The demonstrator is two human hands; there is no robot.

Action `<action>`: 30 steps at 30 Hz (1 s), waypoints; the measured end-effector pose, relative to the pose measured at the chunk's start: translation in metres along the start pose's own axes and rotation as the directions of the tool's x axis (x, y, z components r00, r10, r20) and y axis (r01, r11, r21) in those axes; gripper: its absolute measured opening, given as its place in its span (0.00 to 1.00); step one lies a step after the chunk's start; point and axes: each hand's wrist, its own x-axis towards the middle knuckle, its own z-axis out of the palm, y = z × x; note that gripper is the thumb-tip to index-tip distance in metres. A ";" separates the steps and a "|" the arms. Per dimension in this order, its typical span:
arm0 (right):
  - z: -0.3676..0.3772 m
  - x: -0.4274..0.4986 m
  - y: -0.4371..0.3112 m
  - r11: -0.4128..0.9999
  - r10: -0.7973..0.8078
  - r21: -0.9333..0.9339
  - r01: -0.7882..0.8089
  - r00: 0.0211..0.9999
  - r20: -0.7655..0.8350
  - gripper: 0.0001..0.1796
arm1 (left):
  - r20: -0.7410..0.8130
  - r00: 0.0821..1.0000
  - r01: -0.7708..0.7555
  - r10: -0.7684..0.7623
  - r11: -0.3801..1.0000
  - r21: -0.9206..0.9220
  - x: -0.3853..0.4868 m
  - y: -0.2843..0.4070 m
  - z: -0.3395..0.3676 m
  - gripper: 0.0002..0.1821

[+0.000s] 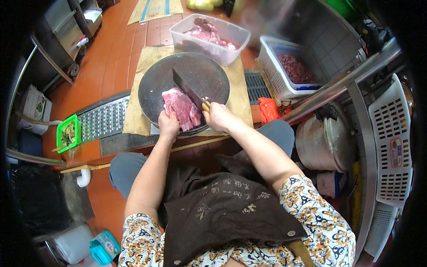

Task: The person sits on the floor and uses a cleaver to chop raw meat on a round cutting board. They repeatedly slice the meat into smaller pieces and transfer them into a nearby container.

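Observation:
A slab of raw red meat lies on the near half of a dark round chopping block. My left hand grips the meat at its near left edge, thumb on top. In my right hand is a cleaver, held by its yellowish handle. Its dark blade slants away to the upper left, along the right side of the meat. Whether the edge touches the meat or the block, I cannot tell. Flattened cardboard lies beneath the block.
Behind the block stands a translucent plastic bin of raw meat. A white basket with dark red cut meat is at right, near a metal rail. To the left are a perforated drain cover and a green basket of scraps.

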 end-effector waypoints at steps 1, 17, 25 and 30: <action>-0.002 -0.004 0.000 1.000 0.013 -0.013 -0.013 0.999 0.037 0.22 | 0.002 1.000 0.015 -0.015 1.000 -0.020 0.002 0.001 0.000 0.09; 0.004 0.019 0.014 0.992 0.092 0.082 -0.092 0.996 0.009 0.25 | -0.169 0.933 -0.331 0.318 0.942 -0.057 -0.011 0.072 -0.067 0.11; -0.023 0.004 0.011 0.980 0.016 0.196 0.022 0.981 -0.195 0.23 | 0.199 0.954 0.283 -0.222 0.885 -0.369 0.005 0.027 -0.024 0.16; -0.029 -0.005 -0.009 0.956 -0.054 0.267 0.123 0.967 -0.250 0.22 | 0.143 0.977 0.169 -0.156 0.982 -0.083 -0.004 0.011 -0.009 0.17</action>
